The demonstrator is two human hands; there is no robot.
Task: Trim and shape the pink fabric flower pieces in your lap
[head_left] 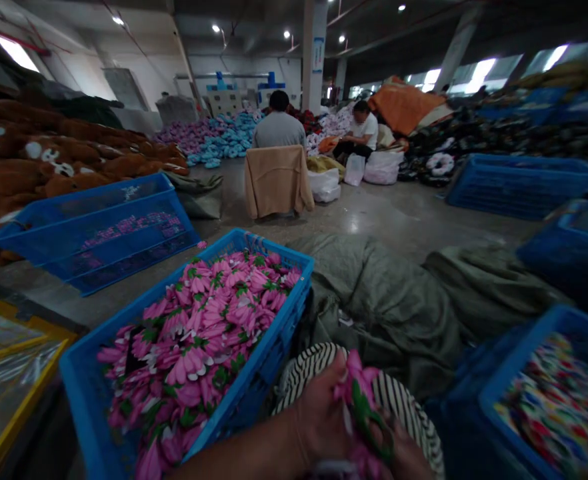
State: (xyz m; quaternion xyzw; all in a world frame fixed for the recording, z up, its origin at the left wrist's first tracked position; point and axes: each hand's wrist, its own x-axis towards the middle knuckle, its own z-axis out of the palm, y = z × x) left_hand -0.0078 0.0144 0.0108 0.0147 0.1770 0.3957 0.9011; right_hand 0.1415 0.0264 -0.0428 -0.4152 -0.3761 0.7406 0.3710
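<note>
Low in the head view, my left hand (pixel 321 413) is closed on a pink fabric flower piece (pixel 357 373) with pointed petals. My right hand (pixel 407 450), dark and blurred at the bottom edge, is closed beside it, around the lower part. Between the hands is a green loop-shaped part (pixel 377 427); whether it is a leaf or a tool handle I cannot tell. Striped black-and-white cloth (pixel 414 410) lies beneath both hands. Left of them, a blue crate (pixel 274 347) holds a heap of similar pink pieces (pixel 194 360) with green and white parts.
A blue crate of colourful small pieces (pixel 494 407) stands at right. Dark green sacking (pixel 389 293) lies ahead. Another blue crate (pixel 119 233), a yellow crate (pixel 49 373) and brown plush toys (pixel 74 160) are at left. Two people (pixel 279 127) sit farther back.
</note>
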